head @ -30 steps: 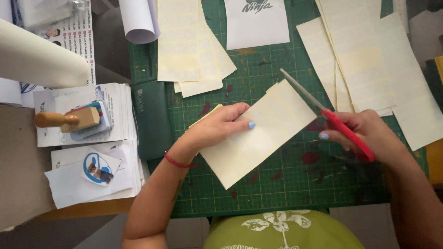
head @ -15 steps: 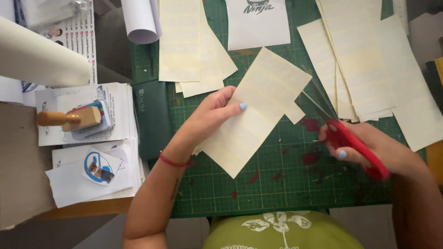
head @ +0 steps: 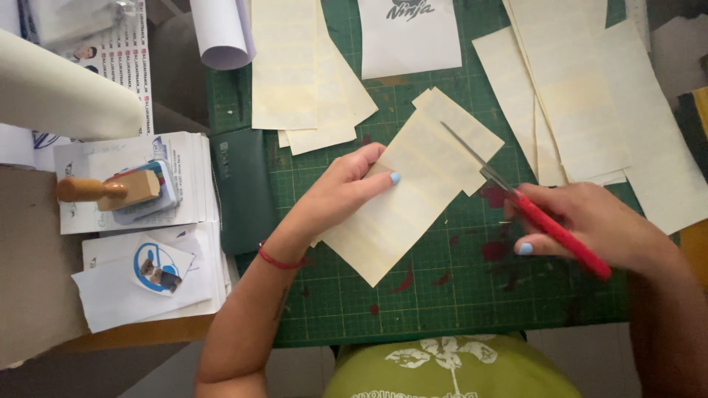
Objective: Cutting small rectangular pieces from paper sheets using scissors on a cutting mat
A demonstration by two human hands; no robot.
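A: Green cutting mat point(head: 442, 295), gridded and paint-stained, serves as landmark. Items left of it?

B: Wooden-handled stamp point(head: 110, 191) on a stack of printed leaflets point(head: 184, 177); dark green pouch point(head: 242, 191) at the mat's left edge.

A: On the mat?

B: Left hand point(head: 346, 191), pinching a cream paper sheet point(head: 405, 199) near mat centre. Right hand point(head: 590, 225), clenched around red-handled scissors point(head: 538, 214), blades part-way into the sheet's upper corner. Loose cream sheets point(head: 575, 96) lie at the mat's top and right.

A: Hazards?

B: Likely a crooked cut if the pinched sheet swings; left fingertips sit near the blades' line and could be nicked.
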